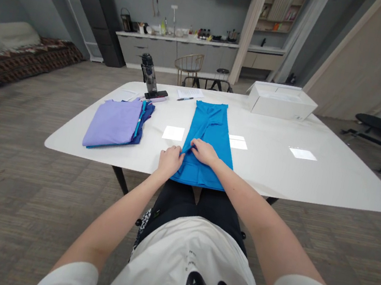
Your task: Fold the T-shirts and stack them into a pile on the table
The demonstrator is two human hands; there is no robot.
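A bright blue garment (212,124), folded into a long strip, lies on the white table (268,161) right in front of me, one end at the near edge. With curled fingers, my left hand (171,160) grips its left edge close to that near end. My right hand (204,152) pinches a raised fold of the same cloth, just right of and slightly beyond the left one. Wrinkles run across the middle of the garment. The exact kind of garment cannot be made out. To the left is a stack of folded clothes (115,122), lilac on top with blue beneath.
Beyond the stack stands a handheld vacuum cleaner (149,76). A pen (185,98) and a paper sheet (190,93) lie near the far edge. An open white box (282,102) sits at the back right. Chairs (189,64) are behind the table.
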